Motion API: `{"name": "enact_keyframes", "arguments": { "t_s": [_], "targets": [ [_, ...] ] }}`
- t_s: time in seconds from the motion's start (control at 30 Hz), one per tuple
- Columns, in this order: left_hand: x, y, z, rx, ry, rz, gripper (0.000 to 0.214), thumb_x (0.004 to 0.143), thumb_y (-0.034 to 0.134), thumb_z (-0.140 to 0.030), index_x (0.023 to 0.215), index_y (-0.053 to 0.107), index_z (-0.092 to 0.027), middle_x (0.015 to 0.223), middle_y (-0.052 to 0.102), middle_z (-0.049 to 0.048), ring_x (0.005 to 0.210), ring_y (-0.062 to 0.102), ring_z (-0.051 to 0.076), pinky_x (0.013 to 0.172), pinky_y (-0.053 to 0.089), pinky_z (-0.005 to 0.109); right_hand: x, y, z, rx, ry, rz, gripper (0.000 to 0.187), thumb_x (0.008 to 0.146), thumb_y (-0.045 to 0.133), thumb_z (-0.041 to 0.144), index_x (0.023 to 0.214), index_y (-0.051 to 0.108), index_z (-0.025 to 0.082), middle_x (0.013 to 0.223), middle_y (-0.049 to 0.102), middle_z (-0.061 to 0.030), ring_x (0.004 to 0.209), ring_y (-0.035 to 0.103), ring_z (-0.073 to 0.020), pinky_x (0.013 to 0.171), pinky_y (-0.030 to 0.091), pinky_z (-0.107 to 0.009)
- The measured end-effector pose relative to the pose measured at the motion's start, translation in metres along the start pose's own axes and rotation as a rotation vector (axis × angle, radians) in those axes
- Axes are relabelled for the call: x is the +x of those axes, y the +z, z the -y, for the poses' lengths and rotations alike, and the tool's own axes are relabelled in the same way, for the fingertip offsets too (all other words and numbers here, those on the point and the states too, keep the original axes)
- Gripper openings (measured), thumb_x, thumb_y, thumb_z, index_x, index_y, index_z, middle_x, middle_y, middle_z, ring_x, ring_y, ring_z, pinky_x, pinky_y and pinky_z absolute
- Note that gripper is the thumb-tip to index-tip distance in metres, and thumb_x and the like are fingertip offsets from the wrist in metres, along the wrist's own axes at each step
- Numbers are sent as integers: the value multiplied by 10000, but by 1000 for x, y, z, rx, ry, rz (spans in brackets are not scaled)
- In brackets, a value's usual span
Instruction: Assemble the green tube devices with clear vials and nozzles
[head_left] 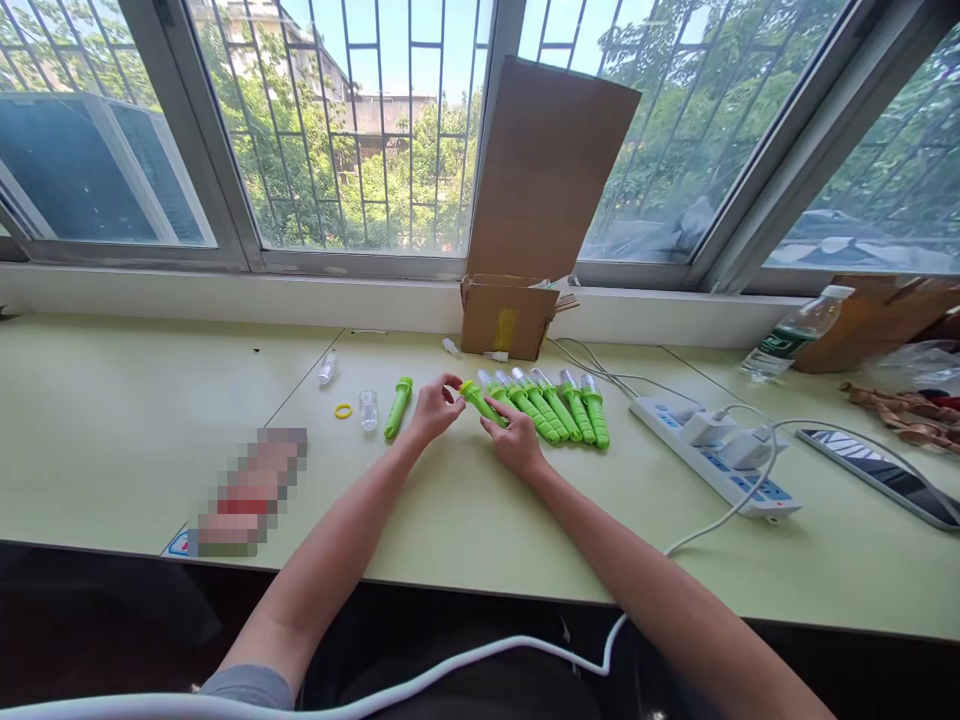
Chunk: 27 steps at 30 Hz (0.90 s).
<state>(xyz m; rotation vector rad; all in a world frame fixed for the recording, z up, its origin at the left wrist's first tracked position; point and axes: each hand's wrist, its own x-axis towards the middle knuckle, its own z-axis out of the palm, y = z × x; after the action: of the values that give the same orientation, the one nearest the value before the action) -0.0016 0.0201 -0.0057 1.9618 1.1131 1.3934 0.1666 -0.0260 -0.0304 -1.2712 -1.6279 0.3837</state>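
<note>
My right hand point(516, 442) grips a green plastic handle point(484, 404), which lies tilted just above the table. A yellow ring point(467, 388) sits at its upper end. The fingers of my left hand point(435, 408) are bent around that ring end, seemingly pinching the ring. Left of my left hand, another green handle point(398, 408) lies on the table. Beside it stands a clear plastic cup-like piece point(367, 410), and a loose yellow ring point(343, 411) is farther left. Several green handles with clear caps point(574, 405) lie in a row to the right of my right hand.
Behind my hands stands an open cardboard box point(504, 325), with small white pieces point(451, 346) before it. Another clear piece point(328, 368) lies left. At right are a power strip point(716, 460) with cables, a phone point(885, 475) and a water bottle point(796, 335).
</note>
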Motion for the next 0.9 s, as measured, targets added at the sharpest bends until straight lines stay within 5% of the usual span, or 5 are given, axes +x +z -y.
{"name": "enact_keyframes", "arguments": {
  "t_s": [0.4,0.6,0.77,0.9],
  "targets": [
    [0,1,2,2,-15,15,197,716,602,-142,908,588,-187,943,668,21,612,558,82,632,481,251,1,-2,5,98,95,-6,496,726,616,326,1179,656,127,973,714,-110,930,648,-283,802,515,-405],
    [0,1,1,-21,-42,30,194,720,594,-141,911,592,-177,959,664,27,626,557,75,638,475,237,0,-3,6,167,179,12,525,721,617,354,1193,645,127,849,711,-98,699,638,-217,599,501,-323],
    [-1,0,1,-51,-61,35,208,725,585,-137,930,592,-175,970,663,34,622,551,72,630,470,232,0,-3,6,269,261,48,571,709,634,365,1229,609,131,814,701,-77,403,472,-98,407,399,-265],
    [-1,0,0,-63,-64,40,208,727,581,-137,932,594,-173,969,662,36,628,552,73,632,470,230,-1,-3,8,334,286,58,566,706,647,352,1225,600,131,824,688,-74,364,423,-68,346,345,-240]
  ]
}}
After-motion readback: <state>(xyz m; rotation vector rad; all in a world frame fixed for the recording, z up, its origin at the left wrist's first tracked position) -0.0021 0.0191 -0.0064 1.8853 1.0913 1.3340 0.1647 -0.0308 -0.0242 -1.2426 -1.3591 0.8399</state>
